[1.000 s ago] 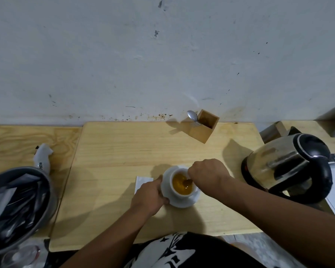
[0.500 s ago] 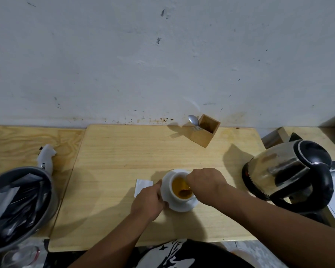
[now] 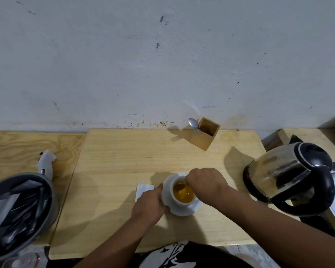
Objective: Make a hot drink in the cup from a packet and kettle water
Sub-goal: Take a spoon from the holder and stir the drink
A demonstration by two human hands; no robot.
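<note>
Head view, looking down at a pale wood table (image 3: 112, 171) against a scuffed grey-white wall (image 3: 124, 64).

Cup (image 3: 182, 198): white, upright on a white saucer (image 3: 190, 210), filled with amber-orange drink. It sits between the two hands, near the table's front edge.

Left hand (image 3: 150, 205): curled against the saucer's left rim, thumb and fingers touching it, closed on the edge.

Right hand (image 3: 206, 183): fist-like, over the cup's far right rim, fingers pinched together on something thin that dips into the drink. Probably a spoon (image 3: 180, 187); only a dark blur of it shows in the liquid, so cannot say for sure. The hands are apart, the cup between them.

Paper packet (image 3: 142, 190): white, flat on the table, just beyond the left hand, partly under its knuckles.

Kettle (image 3: 290, 176): steel body, black lid and handle, on its base to the right of the right forearm, well apart from the cup.

Wooden holder (image 3: 206, 135): square, open-topped, beyond the right hand by the wall. A spoon bowl (image 3: 193, 123) and fork tines stick out of its left side.

Far left of the left hand: a round grey bin (image 3: 50, 192) with dark packets inside, and a crumpled white wrapper (image 3: 45, 164) behind it.
</note>
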